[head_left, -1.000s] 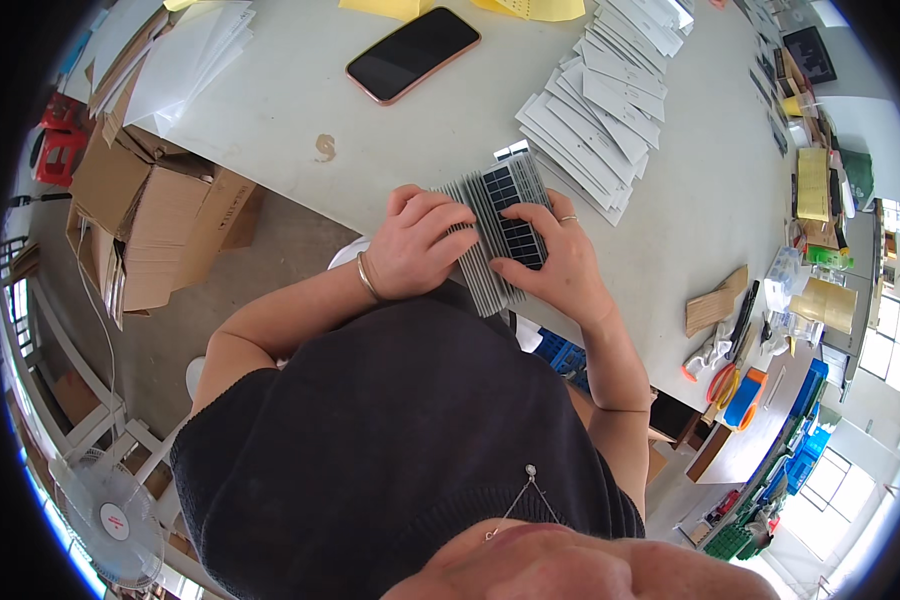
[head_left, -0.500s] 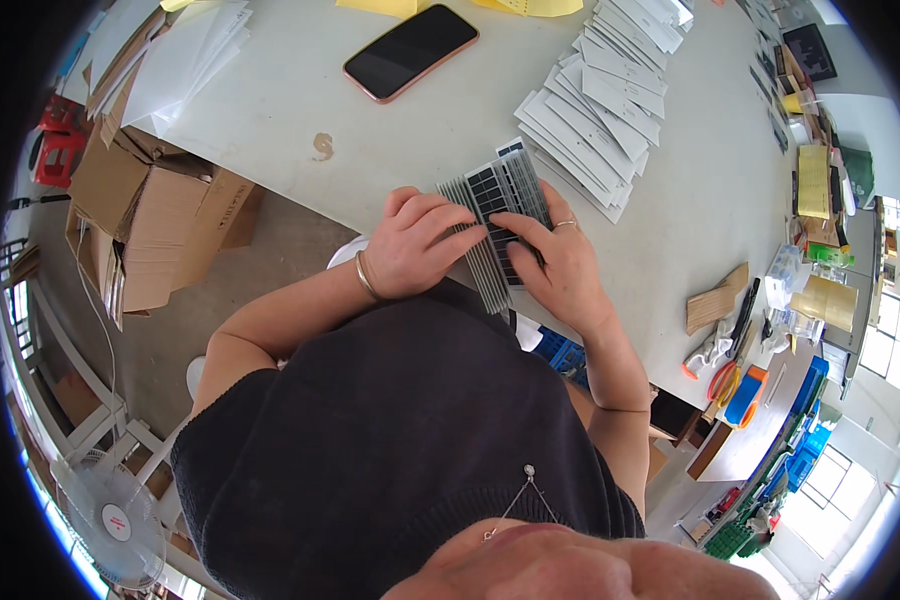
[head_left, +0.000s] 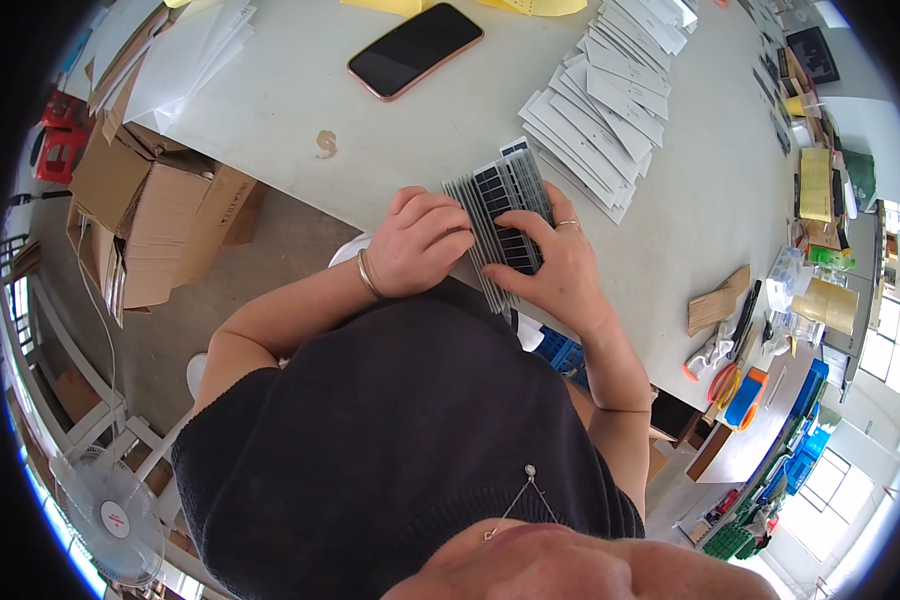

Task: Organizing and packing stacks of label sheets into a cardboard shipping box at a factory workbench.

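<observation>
At the table's near edge, both my hands hold a fanned stack of thin cards (head_left: pixel 490 190), with greyish edges and rows of dark rectangles on the exposed face. My left hand (head_left: pixel 420 243) is closed on the stack's left side, fingers curled and their tips partly hidden by the card edges. My right hand (head_left: pixel 558 262) grips the right side, with thumb and forefinger bent over the dark face and the other fingers behind it. Just beyond the stack lies a spread row of white cards (head_left: pixel 585 130), which neither hand touches.
A black-screened phone (head_left: pixel 416 50) lies on the pale table (head_left: pixel 270 120), with yellow paper (head_left: pixel 535 6) beyond it. White sheets (head_left: pixel 195 70) sit at the far left above a cardboard box (head_left: pixel 175 220). Scissors (head_left: pixel 724 384) and folded brown cardboard (head_left: pixel 718 300) lie at right.
My right thumb and forefinger have shifted over the stack's face, the thumb now further left near the card edges. My left fingers have curled in more. The stack stays in about the same place.
</observation>
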`<state>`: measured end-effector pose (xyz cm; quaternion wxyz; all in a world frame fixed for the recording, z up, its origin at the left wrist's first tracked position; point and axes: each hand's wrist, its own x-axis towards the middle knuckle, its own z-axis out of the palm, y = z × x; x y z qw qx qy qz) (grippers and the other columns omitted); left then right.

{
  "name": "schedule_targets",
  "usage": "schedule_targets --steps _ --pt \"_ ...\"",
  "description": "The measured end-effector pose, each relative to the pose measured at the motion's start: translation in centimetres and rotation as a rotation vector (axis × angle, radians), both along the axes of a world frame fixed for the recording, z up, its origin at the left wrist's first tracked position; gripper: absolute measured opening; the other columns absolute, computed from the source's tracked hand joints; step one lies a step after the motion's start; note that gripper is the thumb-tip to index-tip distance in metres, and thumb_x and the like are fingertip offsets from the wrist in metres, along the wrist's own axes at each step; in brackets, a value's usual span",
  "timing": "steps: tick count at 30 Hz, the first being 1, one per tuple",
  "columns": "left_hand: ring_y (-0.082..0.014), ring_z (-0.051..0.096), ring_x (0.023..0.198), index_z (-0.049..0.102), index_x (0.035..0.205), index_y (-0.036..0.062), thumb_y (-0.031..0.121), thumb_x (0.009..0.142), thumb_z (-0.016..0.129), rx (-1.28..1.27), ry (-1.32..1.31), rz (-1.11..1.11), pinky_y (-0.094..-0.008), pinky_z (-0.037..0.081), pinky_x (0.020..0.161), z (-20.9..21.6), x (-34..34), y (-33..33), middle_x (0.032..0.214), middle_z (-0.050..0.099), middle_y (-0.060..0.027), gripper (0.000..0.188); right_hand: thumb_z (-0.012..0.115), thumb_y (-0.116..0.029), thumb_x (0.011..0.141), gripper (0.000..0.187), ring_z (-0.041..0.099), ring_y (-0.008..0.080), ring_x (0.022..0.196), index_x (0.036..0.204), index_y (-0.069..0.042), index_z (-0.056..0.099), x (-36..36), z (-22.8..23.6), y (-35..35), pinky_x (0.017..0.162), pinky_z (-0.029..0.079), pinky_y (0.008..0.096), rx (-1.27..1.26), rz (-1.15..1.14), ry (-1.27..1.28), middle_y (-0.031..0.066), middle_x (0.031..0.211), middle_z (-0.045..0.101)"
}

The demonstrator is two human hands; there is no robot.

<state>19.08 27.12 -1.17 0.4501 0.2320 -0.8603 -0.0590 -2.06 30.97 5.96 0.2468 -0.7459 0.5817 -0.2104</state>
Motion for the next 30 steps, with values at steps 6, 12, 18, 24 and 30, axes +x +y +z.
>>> schedule_targets --steps 6,12,18,24,30 --pt "-0.0224 0.056 0.098 0.061 0.089 0.0108 0.007 0.063 0.069 0.003 0.005 -0.010 -0.0387 0.044 0.082 0.1 0.0 0.0 0.099 0.057 -0.0028 0.027 0.084 -0.026 0.061 0.051 0.050 0.0379 0.123 0.107 -0.015 0.067 -0.1 -0.2 -0.1 0.094 0.048 0.0422 -0.015 0.011 -0.012 0.0253 0.131 0.050" --pt "-0.0250 0.059 0.088 0.060 0.088 0.0083 -0.001 0.056 0.071 -0.006 0.032 -0.027 -0.0366 0.045 0.074 0.3 0.0 0.0 0.096 0.061 -0.0056 0.035 0.082 -0.028 0.064 0.049 0.050 0.0401 0.120 0.109 -0.017 0.066 -0.4 -0.6 0.0 0.093 0.048 0.0431 -0.024 0.019 -0.043 0.0274 0.132 0.048" --pt "-0.0235 0.056 0.080 0.062 0.088 0.0080 -0.002 0.055 0.071 -0.023 0.016 -0.003 -0.0328 0.045 0.070 0.4 0.1 0.2 0.095 0.062 -0.0045 0.036 0.080 -0.030 0.066 0.048 0.050 0.0421 0.119 0.111 -0.019 0.066 -0.6 -0.7 -0.1 0.092 0.048 0.0441 -0.034 0.035 -0.047 0.0291 0.134 0.045" --pt "-0.0238 0.055 0.079 0.062 0.088 0.0082 -0.003 0.055 0.071 -0.010 0.026 -0.008 -0.0330 0.045 0.069 0.4 0.0 0.0 0.094 0.062 -0.0044 0.036 0.074 -0.024 0.071 0.053 0.054 0.0411 0.114 0.123 -0.020 0.061 -0.7 -0.4 -0.2 0.090 0.050 0.0423 -0.004 -0.005 -0.137 0.0279 0.134 0.047" --pt "-0.0254 0.055 0.083 0.059 0.092 0.0095 -0.003 0.057 0.071 0.016 0.008 -0.026 -0.0346 0.045 0.072 0.7 -0.2 -0.2 0.099 0.060 -0.0050 0.039 0.070 -0.019 0.075 0.058 0.056 0.0418 0.111 0.131 -0.019 0.056 -1.5 -1.0 -0.3 0.089 0.050 0.0421 -0.066 0.030 -0.094 0.0279 0.135 0.046"
